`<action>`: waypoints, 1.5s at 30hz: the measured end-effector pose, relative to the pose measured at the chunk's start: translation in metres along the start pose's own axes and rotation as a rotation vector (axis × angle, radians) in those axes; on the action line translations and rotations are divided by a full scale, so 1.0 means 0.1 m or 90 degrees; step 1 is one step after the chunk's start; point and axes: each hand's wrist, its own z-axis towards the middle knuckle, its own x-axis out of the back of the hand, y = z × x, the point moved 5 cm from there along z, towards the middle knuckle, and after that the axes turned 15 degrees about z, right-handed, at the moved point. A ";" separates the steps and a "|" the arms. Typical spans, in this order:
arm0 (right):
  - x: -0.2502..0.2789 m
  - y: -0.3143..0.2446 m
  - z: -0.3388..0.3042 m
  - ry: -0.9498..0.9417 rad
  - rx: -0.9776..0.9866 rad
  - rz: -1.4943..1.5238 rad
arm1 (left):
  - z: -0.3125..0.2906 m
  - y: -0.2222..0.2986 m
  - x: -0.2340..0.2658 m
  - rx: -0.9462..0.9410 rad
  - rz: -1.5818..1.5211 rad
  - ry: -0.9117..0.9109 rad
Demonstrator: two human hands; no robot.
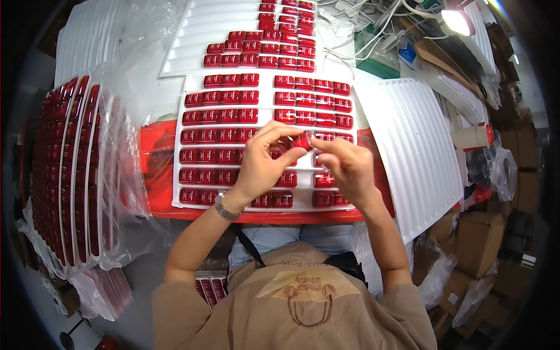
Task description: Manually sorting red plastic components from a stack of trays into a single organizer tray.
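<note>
My left hand (265,160) is closed round a small glossy red container (303,140), holding it tilted between thumb and fingers above the tray. The container's right end looks pale or clear. At that end are the fingertips of my right hand (349,165); its fingers are curled, slightly blurred, and whatever they may pinch is hidden. Below both hands lies a white ribbed tray (266,125) with rows of similar red containers (220,117), parted by a bare strip down the middle. My hands cover part of the lower rows.
Another partly filled white tray (192,44) lies beyond. White ribbed trays (408,151) lean at the right edge. Stacked filled trays (67,169) in plastic wrap stand at the left. Cables (373,41) and a lit lamp (458,22) are at the back right; cardboard boxes (478,242) stand below.
</note>
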 end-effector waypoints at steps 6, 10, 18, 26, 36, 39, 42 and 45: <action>0.48 0.71 -0.41 0.294 -0.485 0.494 | 0.27 -0.16 -0.23 -0.227 0.479 -0.037; 0.45 0.52 -0.41 0.323 -0.477 0.411 | 0.19 -0.07 -0.08 -0.243 0.575 0.018; -0.16 0.19 -0.24 0.227 -0.409 0.398 | -0.09 -0.05 0.16 -0.220 0.370 0.000; -0.37 -0.32 -0.44 -0.162 -0.293 0.148 | -0.67 0.05 -0.08 -0.024 0.128 -0.111; 1.22 -0.23 -1.11 -0.012 -0.431 -0.634 | 0.19 -0.18 -0.05 -0.177 0.555 -0.025; 1.25 -0.06 -1.47 -0.018 -0.428 -0.653 | 0.26 -0.18 -0.14 -0.179 0.506 -0.039; 1.33 -0.17 -1.39 -0.005 -0.398 -0.599 | 0.10 -0.25 0.05 -0.123 0.569 -0.064; 1.72 -0.73 -1.21 0.038 -0.258 -0.685 | 0.00 -0.17 0.17 -0.073 0.632 -0.041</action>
